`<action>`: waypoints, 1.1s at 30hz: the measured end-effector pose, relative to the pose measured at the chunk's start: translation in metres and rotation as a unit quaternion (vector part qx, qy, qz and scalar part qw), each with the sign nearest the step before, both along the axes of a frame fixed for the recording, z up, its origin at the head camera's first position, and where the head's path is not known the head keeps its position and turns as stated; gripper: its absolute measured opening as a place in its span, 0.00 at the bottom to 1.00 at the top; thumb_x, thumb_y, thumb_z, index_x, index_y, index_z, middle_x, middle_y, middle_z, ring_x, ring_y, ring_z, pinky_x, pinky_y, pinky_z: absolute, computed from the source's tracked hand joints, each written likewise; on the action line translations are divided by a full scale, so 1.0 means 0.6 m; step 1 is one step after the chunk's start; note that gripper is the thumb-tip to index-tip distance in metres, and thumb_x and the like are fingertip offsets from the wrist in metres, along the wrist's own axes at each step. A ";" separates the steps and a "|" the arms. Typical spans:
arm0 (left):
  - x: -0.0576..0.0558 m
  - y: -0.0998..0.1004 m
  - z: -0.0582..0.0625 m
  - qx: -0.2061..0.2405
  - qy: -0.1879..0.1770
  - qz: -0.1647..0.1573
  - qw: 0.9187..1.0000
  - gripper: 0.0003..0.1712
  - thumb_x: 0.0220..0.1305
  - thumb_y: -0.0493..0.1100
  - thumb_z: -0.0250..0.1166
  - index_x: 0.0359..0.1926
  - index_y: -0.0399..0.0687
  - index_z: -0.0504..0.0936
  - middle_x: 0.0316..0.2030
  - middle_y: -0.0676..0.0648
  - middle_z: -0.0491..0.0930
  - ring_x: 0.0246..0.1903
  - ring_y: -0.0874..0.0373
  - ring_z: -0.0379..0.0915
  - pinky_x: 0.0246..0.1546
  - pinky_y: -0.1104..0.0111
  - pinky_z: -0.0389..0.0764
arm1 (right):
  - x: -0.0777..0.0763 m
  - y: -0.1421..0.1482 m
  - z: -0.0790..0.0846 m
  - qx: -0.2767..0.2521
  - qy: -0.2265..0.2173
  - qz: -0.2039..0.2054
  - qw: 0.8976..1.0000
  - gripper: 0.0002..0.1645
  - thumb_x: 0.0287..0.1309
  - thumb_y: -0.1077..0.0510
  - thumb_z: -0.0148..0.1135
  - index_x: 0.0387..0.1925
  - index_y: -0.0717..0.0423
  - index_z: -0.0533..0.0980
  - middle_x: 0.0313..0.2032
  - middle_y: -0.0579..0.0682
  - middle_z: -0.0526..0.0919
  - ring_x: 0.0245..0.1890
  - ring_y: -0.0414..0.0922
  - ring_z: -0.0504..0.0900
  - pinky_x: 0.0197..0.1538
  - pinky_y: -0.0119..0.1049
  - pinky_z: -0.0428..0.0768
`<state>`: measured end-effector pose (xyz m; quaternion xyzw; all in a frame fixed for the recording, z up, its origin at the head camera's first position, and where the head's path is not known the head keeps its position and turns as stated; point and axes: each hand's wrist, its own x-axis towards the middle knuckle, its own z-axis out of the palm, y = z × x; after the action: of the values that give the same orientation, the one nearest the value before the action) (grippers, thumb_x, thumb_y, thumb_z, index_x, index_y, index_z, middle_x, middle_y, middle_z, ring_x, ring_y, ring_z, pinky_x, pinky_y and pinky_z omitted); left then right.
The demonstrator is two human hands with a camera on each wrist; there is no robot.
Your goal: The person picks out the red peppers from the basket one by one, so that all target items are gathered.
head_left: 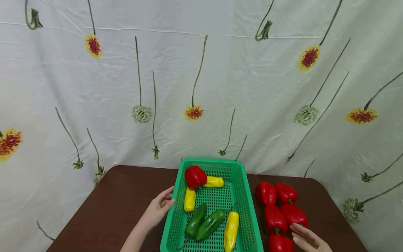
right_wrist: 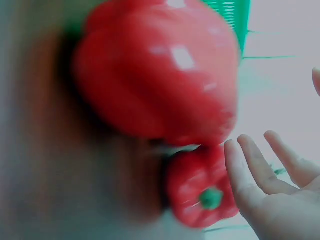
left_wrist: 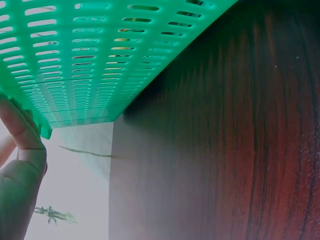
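A green plastic basket (head_left: 253, 210) stands mid-table, holding a red bell pepper (head_left: 195, 176), three long yellow peppers (head_left: 231, 229) and two long green peppers (head_left: 210, 225). At its left rim is my left hand (head_left: 157, 209), fingertips against the edge and loosely bent. In the left wrist view a finger (left_wrist: 22, 132) reaches up beside the rim; the other fingertips are hidden. Right of the basket lie several red bell peppers (head_left: 275, 218). Over them hovers my right hand (head_left: 310, 239), fingers spread and holding nothing. The right wrist view has a large red bell pepper (right_wrist: 160, 70) just beyond those fingers.
The dark brown wooden table (head_left: 126, 196) has rounded far corners. A white cloth (head_left: 201, 80) with printed flowers hangs directly behind it. The basket's slotted side wall (left_wrist: 85, 60) rises from the table in the left wrist view.
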<state>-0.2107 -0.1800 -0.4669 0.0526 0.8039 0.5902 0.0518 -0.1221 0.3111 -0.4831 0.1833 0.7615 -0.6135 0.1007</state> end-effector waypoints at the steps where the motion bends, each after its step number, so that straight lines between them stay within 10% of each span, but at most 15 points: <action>1: 0.000 -0.001 0.000 -0.001 0.000 -0.004 1.000 0.32 0.72 0.43 0.59 0.73 0.38 0.62 0.56 0.35 0.71 0.46 0.57 0.76 0.43 0.71 0.77 | -0.004 -0.008 0.014 0.015 0.006 0.004 1.000 0.47 0.63 0.45 0.63 0.72 0.70 0.57 0.63 0.63 0.74 0.58 0.53 0.79 0.55 0.49 0.79; 16: 0.000 -0.003 0.003 0.002 -0.001 -0.013 1.000 0.33 0.72 0.43 0.59 0.72 0.36 0.61 0.56 0.34 0.71 0.44 0.59 0.75 0.43 0.72 0.77 | -0.074 -0.119 0.154 0.056 0.115 0.117 0.985 0.37 0.67 0.47 0.59 0.72 0.53 0.62 0.70 0.56 0.66 0.66 0.52 0.70 0.59 0.39 0.76; 33: -0.001 -0.005 0.001 0.009 -0.001 -0.023 1.000 0.34 0.72 0.43 0.58 0.73 0.36 0.60 0.55 0.35 0.71 0.45 0.57 0.75 0.43 0.70 0.77 | -0.194 -0.296 0.168 0.005 0.194 0.166 0.967 0.36 0.63 0.48 0.65 0.69 0.53 0.66 0.68 0.55 0.70 0.69 0.54 0.68 0.68 0.56 0.66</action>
<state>-0.2110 -0.1827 -0.4663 0.0713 0.7970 0.5962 0.0653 -0.2386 0.1333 -0.3825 -0.0676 0.7892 -0.6083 0.0507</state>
